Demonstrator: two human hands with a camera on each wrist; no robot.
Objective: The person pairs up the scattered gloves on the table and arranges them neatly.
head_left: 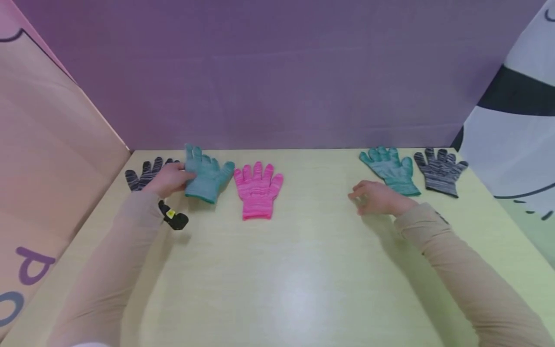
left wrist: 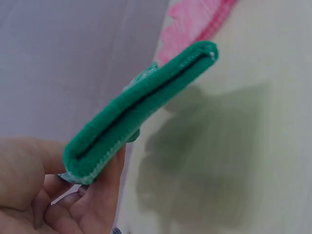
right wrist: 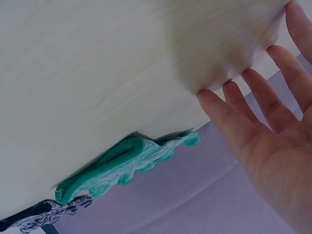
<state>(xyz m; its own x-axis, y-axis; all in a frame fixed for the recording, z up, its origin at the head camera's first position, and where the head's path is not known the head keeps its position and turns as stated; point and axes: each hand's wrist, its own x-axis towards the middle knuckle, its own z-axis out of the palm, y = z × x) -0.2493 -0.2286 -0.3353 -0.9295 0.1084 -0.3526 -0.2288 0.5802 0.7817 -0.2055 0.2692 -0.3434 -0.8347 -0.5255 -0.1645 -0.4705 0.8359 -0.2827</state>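
My left hand pinches a teal knit glove by its side edge. Its green cuff opening faces the left wrist camera, and a shadow on the table shows it raised. Behind that hand lies a black-and-white striped glove, partly hidden. A pink glove lies flat just to the right. My right hand holds nothing; its fingers are loosely bent close to the tabletop, and contact is unclear. Nearest to it is a second teal glove, lying flat.
Another black-and-white striped glove lies at the far right of the pale wooden table. A purple panel stands along the back edge. Printed panels rise at the left and right.
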